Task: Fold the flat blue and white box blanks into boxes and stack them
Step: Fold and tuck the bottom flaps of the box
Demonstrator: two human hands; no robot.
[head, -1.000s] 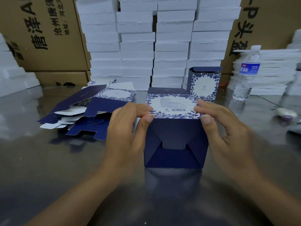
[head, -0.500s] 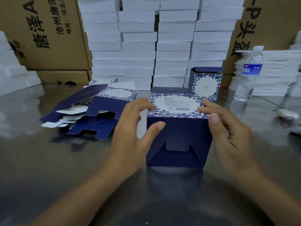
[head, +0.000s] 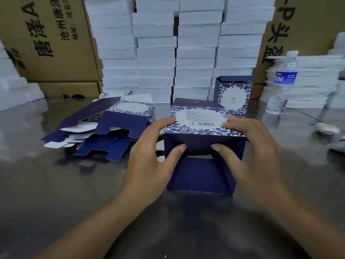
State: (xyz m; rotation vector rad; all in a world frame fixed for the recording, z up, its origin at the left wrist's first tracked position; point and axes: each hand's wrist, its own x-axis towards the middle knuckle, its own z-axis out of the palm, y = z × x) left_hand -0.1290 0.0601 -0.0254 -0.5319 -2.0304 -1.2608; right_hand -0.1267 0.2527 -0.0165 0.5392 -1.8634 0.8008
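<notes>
A half-folded blue and white box (head: 202, 174) lies on its side in the middle of the steel table, its dark blue bottom flaps facing me. My left hand (head: 151, 163) grips its left edge, fingers on the flowered top panel and thumb pressing the upper flap. My right hand (head: 253, 156) grips the right edge the same way, thumb on that flap. Behind stands a folded box (head: 233, 96) with its lid flap up. A loose pile of flat blanks (head: 104, 128) lies to the left.
White foam blocks (head: 177, 51) are stacked high along the back, between brown cartons (head: 48, 40). A water bottle (head: 282, 83) stands at the right before more foam sheets (head: 313, 81). A small white object (head: 326, 128) lies at the right edge.
Both thumbs have come off the box's top edge and now press on the upper flap of the bottom. The box has shifted slightly towards me.
</notes>
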